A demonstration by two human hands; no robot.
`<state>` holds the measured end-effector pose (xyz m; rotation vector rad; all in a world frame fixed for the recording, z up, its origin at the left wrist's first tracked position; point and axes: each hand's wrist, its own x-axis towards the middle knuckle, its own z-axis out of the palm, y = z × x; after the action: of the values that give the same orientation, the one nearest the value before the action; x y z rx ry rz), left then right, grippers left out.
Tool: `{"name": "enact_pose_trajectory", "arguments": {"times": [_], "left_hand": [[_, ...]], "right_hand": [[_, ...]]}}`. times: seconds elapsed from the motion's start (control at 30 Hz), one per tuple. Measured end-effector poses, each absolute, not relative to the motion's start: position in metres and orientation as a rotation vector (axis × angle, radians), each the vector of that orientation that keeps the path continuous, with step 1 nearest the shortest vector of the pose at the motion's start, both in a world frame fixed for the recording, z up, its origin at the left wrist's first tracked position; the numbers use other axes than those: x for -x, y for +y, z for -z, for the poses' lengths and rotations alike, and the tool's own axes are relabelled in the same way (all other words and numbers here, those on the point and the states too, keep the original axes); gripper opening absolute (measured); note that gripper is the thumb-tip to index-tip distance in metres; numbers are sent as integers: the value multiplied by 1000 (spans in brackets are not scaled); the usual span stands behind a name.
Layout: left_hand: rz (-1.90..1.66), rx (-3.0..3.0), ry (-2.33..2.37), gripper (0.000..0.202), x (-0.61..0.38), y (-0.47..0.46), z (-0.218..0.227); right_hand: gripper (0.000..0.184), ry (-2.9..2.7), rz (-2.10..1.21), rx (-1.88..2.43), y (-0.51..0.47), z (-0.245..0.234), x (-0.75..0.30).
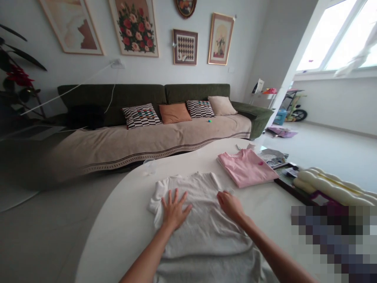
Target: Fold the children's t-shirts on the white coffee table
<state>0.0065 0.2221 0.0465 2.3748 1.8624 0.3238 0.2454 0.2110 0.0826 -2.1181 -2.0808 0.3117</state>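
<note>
A white T-shirt (203,220) lies spread on the round white table (118,232) in front of me. My left hand (174,210) rests flat on its left side, fingers spread apart. My right hand (230,204) lies on the shirt's upper right part near the shoulder, with its fingers curled down onto the fabric; whether they pinch it I cannot make out. A folded pink T-shirt (246,167) sits on the table beyond my right hand.
Papers (273,158) and a cream ribbed object (330,184) lie at the table's right side. A green sofa (153,118) with several cushions stands behind the table. Grey floor (50,232) opens to the left and right.
</note>
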Motion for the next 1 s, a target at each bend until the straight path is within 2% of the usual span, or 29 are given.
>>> {"name": "enact_pose_trajectory", "arguments": {"times": [0.13, 0.43, 0.57, 0.7, 0.83, 1.0], "left_hand": [[-326, -2396, 1912, 60, -2, 223, -29], [-297, -2360, 1949, 62, -6, 224, -30], [-293, -2356, 1951, 63, -6, 225, -32], [-302, -2362, 1935, 63, -5, 225, -33], [-328, -2319, 1935, 62, -9, 221, -37], [-414, -2141, 1904, 49, 1, 244, -62]], "right_hand": [[31, -1825, -250, 2287, 263, -79, -280], [31, -1757, -327, 2375, 310, -74, -292], [34, -1630, -181, 2441, 302, -87, -283], [49, -1780, -37, 2274, 271, -81, -232], [53, -2067, -92, 2072, 236, -53, -190], [67, -2056, -139, 2137, 225, -33, -193]]}}
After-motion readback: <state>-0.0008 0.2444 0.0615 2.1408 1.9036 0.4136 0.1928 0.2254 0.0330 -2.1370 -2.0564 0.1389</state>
